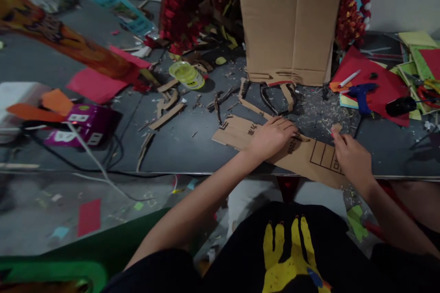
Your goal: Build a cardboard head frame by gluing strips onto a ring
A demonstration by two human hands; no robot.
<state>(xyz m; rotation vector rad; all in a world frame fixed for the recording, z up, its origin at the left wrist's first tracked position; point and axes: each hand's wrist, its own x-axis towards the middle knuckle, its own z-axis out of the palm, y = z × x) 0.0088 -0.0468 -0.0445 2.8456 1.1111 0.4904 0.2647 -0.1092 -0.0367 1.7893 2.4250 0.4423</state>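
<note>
A flat strip of printed cardboard lies slantwise at the table's front edge, its right end reaching past the edge. My left hand rests on the middle of it, fingers together and curled over its far edge. At the strip's right end my right hand is closed in a pinch. A small brown scrap shows at its fingertips; what else the fingers hold is too small to make out. Beyond my left hand, cut cardboard loops and narrow strips lie on the table.
A tall cardboard box stands behind the hands. To the left are a yellow-green jar, a purple power socket with cables, and an orange patterned tube. A blue glue gun lies on red paper at right.
</note>
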